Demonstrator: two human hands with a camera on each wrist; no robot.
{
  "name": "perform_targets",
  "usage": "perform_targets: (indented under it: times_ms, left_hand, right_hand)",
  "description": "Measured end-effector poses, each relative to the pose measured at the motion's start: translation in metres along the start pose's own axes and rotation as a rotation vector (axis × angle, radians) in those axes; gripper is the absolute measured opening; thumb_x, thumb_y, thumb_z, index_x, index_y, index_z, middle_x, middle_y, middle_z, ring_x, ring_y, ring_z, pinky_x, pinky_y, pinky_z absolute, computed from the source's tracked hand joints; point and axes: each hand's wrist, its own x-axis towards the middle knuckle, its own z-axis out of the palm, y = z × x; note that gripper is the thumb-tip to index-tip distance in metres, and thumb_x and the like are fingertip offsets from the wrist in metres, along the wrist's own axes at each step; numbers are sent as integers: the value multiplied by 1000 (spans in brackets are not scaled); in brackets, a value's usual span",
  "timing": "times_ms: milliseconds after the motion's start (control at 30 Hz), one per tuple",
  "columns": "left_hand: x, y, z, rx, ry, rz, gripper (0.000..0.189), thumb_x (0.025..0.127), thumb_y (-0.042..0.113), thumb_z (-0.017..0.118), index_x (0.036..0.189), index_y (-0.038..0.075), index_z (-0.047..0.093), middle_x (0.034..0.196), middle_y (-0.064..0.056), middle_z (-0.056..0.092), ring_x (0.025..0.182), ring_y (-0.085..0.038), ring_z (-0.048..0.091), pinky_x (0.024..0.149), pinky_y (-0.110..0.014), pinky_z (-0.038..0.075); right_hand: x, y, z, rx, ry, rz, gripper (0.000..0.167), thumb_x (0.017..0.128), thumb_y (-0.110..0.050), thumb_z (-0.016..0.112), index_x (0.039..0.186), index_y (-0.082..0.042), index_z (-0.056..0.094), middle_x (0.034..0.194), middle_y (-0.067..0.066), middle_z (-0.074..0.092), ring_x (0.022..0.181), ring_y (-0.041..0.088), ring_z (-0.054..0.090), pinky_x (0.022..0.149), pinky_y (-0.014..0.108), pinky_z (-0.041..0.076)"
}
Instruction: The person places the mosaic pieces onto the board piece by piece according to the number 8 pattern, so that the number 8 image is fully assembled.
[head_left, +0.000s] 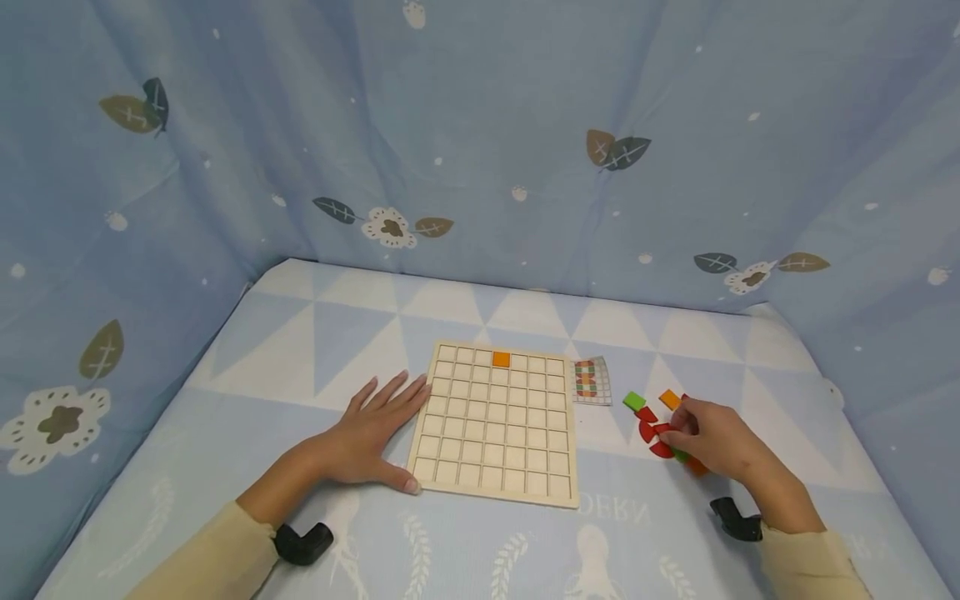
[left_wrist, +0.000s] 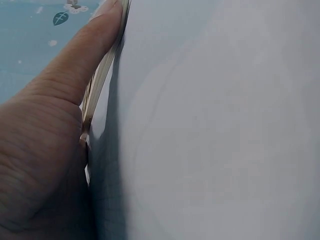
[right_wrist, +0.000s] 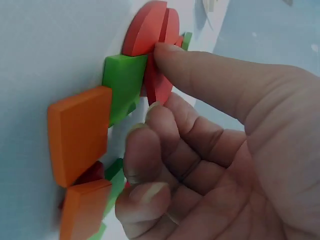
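Note:
A square wooden grid board (head_left: 491,417) lies on the cloth, with one orange square tile (head_left: 501,359) in its top row. My left hand (head_left: 367,437) rests with spread fingers along the board's left edge, its thumb at the lower left corner. In the left wrist view the thumb (left_wrist: 75,65) lies against the board's thin side. Off to the right, my right hand (head_left: 712,437) pinches a red quarter-round piece (right_wrist: 160,85) between thumb and forefinger, over a loose group of pieces. A green square (right_wrist: 124,82) and an orange square (right_wrist: 82,132) lie beside those fingers.
A small pattern card (head_left: 592,381) with a printed grid lies against the board's right side. Nearby are a loose green tile (head_left: 634,402) and an orange tile (head_left: 670,400). Blue patterned curtains (head_left: 480,150) enclose the table on the visible sides.

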Motion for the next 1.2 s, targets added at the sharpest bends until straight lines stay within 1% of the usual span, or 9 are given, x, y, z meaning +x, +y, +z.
perform_targets:
  times_ms: [133, 267, 467, 600, 767, 867, 967, 1100, 1200]
  left_hand:
    - [0, 1, -2, 3, 3, 5, 132, 74, 81, 75, 169, 13, 14, 176, -4, 6, 161, -33, -3, 123, -62, -7]
    - [0, 2, -3, 2, 4, 3, 132, 74, 80, 75, 169, 12, 14, 176, -4, 6, 161, -34, -3, 123, -62, -7]
    - [0, 3, -3, 2, -1, -1, 132, 74, 80, 75, 169, 13, 14, 176, -4, 6, 161, -33, -4, 123, -61, -7]
    - [0, 4, -4, 2, -3, -6, 132, 74, 79, 77, 169, 12, 14, 176, -4, 6, 161, -33, -3, 123, -61, -7]
    - [-2, 4, -5, -1, -3, -8, 132, 74, 76, 79, 169, 11, 15, 176, -6, 7, 160, -35, -3, 123, -62, -6]
    - [-1, 5, -4, -12, 0, -2, 131, 75, 75, 79, 169, 10, 16, 176, -6, 7, 160, -35, -3, 123, -61, -7]
    - [-1, 5, -3, -12, 1, 1, 131, 75, 75, 79, 169, 10, 15, 176, -6, 7, 160, -35, -3, 123, -61, -7]
    - [-1, 4, -3, -10, -1, 2, 131, 75, 76, 78, 169, 11, 15, 176, -5, 6, 160, -34, -3, 122, -61, -7]
    - [-1, 3, -3, -14, 0, 7, 130, 75, 76, 78, 169, 11, 15, 176, -5, 6, 160, -34, -4, 122, -61, -7]
  right_hand:
    - [0, 5, 0, 70, -25, 53, 28, 93, -25, 81, 96, -5, 61, 78, 2, 54, 71, 20, 50, 57, 30, 42]
    - [-2, 7, 1, 106, -22, 70, 28, 93, -26, 81, 95, -5, 62, 77, 2, 55, 70, 21, 50, 56, 30, 42]
    - [-3, 5, -3, 112, 11, 51, 26, 96, -27, 77, 96, -5, 63, 78, 2, 55, 70, 20, 51, 55, 29, 44]
    - [2, -7, -9, 157, 44, 25, 26, 100, -27, 72, 101, -3, 63, 81, 4, 59, 71, 21, 53, 55, 29, 47]
    - [19, -35, -12, 232, 50, 6, 20, 102, -21, 68, 104, -1, 64, 83, 8, 64, 73, 24, 58, 58, 31, 51]
    - [32, -53, -13, 238, 60, -14, 17, 102, -18, 67, 103, -1, 64, 83, 11, 63, 71, 25, 57, 59, 33, 50]
    - [46, -70, -11, 237, 75, -43, 16, 102, -18, 66, 103, -2, 65, 85, 12, 64, 71, 24, 58, 62, 34, 50]
    - [68, -88, -8, 267, 70, -87, 19, 104, -21, 64, 102, -2, 68, 88, 15, 67, 75, 27, 61, 65, 36, 50]
    - [85, -100, -2, 296, 47, -110, 23, 105, -23, 64, 100, -1, 70, 85, 16, 68, 75, 29, 62, 65, 36, 48]
